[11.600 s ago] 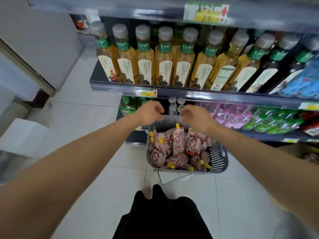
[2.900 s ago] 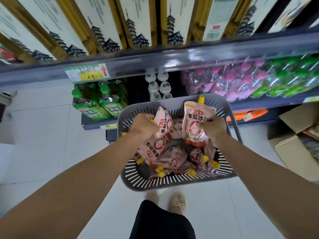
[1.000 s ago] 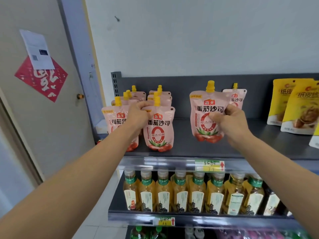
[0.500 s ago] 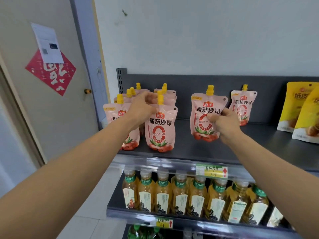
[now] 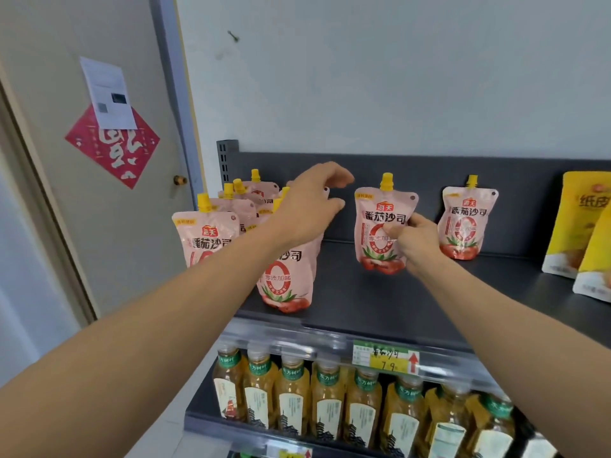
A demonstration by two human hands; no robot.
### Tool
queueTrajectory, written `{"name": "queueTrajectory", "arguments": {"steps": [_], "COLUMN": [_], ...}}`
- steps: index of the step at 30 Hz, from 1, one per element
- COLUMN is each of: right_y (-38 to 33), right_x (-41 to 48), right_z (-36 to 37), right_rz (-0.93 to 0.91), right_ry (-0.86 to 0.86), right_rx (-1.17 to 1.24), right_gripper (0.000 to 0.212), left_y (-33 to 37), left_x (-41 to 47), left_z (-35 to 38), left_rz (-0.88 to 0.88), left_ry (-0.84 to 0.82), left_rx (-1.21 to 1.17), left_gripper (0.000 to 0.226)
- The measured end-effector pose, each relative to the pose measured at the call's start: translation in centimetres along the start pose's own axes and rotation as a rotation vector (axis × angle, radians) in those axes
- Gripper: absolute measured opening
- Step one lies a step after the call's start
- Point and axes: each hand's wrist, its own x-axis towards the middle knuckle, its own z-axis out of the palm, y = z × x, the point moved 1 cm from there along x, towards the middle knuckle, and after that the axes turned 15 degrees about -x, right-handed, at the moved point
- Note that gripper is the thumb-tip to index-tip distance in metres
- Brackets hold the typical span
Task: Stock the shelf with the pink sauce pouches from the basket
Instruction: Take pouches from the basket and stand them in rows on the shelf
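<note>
On the dark top shelf [image 5: 380, 302] stand several pink sauce pouches with yellow caps. My right hand [image 5: 413, 241] grips the lower right side of one upright pouch [image 5: 380, 223] in the shelf's middle. My left hand [image 5: 312, 206] hovers with spread fingers just above a front pouch [image 5: 284, 282], which stands on the shelf by itself. A cluster of pouches [image 5: 231, 206] fills the left end, and a lone pouch [image 5: 466, 219] leans on the back panel to the right. The basket is out of view.
Yellow snack bags [image 5: 585, 233] stand at the shelf's right end. Tea bottles [image 5: 327, 401] line the shelf below, under a price tag [image 5: 385, 357]. A door [image 5: 82, 153] with a red paper decoration is on the left.
My left hand has let go of the front pouch and lifted off it with fingers spread. My right hand has set its pouch down on the shelf, still gripping it.
</note>
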Motion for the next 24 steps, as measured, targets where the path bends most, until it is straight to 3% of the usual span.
{"name": "queueTrajectory", "arguments": {"steps": [15, 24], "right_y": [2.8, 3.8], "right_x": [7.3, 9.7], "right_z": [3.6, 4.0], "right_rz": [-0.008, -0.022], "right_ry": [-0.034, -0.113], "right_rx": [-0.024, -0.214], "right_gripper": [0.024, 0.024], "left_y": [-0.4, -3.6], "left_x": [2.1, 0.8], "left_z": [4.9, 7.9], "left_rz": [-0.035, -0.199], "left_ry": [-0.064, -0.205], "left_rx": [-0.019, 0.046], "left_gripper": [0.032, 0.032]}}
